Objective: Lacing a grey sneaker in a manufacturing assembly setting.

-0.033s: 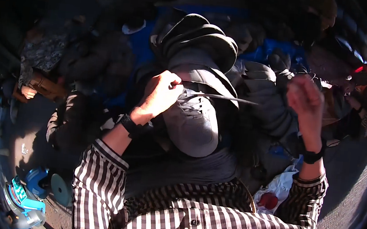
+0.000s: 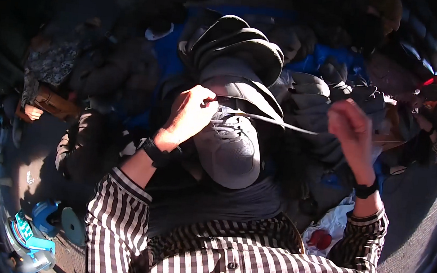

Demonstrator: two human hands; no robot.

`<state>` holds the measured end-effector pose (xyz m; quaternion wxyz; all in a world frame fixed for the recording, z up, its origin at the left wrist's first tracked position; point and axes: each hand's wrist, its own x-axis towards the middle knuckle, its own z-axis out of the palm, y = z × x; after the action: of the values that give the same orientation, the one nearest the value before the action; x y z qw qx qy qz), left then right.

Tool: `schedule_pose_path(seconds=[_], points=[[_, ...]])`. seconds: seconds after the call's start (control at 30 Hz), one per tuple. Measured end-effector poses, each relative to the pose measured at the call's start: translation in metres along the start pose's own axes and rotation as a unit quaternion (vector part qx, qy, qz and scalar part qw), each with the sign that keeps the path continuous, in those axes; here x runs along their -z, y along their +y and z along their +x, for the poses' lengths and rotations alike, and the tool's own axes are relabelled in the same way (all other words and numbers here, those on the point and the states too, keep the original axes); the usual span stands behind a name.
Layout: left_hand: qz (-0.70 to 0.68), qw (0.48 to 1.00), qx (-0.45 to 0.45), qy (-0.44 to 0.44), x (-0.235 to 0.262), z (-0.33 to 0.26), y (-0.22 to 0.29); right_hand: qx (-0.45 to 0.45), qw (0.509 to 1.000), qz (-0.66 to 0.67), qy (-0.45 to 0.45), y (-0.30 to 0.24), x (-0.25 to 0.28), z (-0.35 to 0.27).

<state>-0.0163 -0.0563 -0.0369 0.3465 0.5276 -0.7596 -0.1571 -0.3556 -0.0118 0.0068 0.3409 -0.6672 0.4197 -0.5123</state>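
A grey lace-up sneaker (image 2: 234,162) rests in front of me, toe toward my body. My left hand (image 2: 187,116) is closed at its left side, thumb and fingers pinched at the edge beside the tongue; the fingertips partly hide what they grip. From the upper eyelets a grey shoelace (image 2: 289,126) stretches out to the right. Its far end reaches my right hand (image 2: 351,130), which is raised, closed and slightly blurred by motion. Lower down, the lacing lies crossed over the shoe's front.
Nested grey shoes (image 2: 239,40) are stacked just beyond the sneaker. More grey pieces (image 2: 333,111) pile up at the right over a blue sheet (image 2: 333,58). A white bag with a red round thing (image 2: 319,239) lies by my right forearm. Other people sit left and right; blue equipment (image 2: 32,239) stands lower left.
My right hand has moved left, closer to the sneaker. The shoelace now slopes slightly down toward that hand. My left hand and the sneaker stay in place.
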Motion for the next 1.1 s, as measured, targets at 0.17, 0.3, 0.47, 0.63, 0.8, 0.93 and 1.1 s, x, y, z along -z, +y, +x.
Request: schedule_pose_path(seconds=[0.17, 0.3, 0.47, 0.63, 0.8, 0.93, 1.1], points=[[0.054, 0.980, 0.088, -0.172, 0.016, 0.013, 0.012, 0.063, 0.981, -0.068, -0.173, 0.035, -0.075, -0.010], [-0.212, 0.956, 0.115, -0.166, 0.014, 0.013, -0.009, 0.134, 0.984, -0.020, -0.119, 0.043, -0.127, 0.018], [-0.224, 0.939, 0.180, -0.188, 0.017, 0.005, -0.006, 0.259, 0.956, -0.126, -0.060, 0.056, -0.151, 0.027], [-0.184, 0.939, 0.211, -0.200, 0.018, 0.006, 0.000, 0.211, 0.959, -0.140, -0.129, 0.046, -0.138, 0.032], [-0.314, 0.927, 0.129, -0.160, 0.024, -0.006, 0.010, 0.265, 0.932, -0.202, -0.140, 0.045, -0.134, 0.036], [-0.286, 0.930, 0.166, -0.161, 0.026, -0.006, 0.012, 0.282, 0.891, -0.289, -0.208, 0.036, -0.129, 0.041], [-0.277, 0.928, 0.163, -0.189, 0.022, -0.003, 0.004, 0.276, 0.895, -0.284, -0.204, 0.037, -0.133, 0.040]])
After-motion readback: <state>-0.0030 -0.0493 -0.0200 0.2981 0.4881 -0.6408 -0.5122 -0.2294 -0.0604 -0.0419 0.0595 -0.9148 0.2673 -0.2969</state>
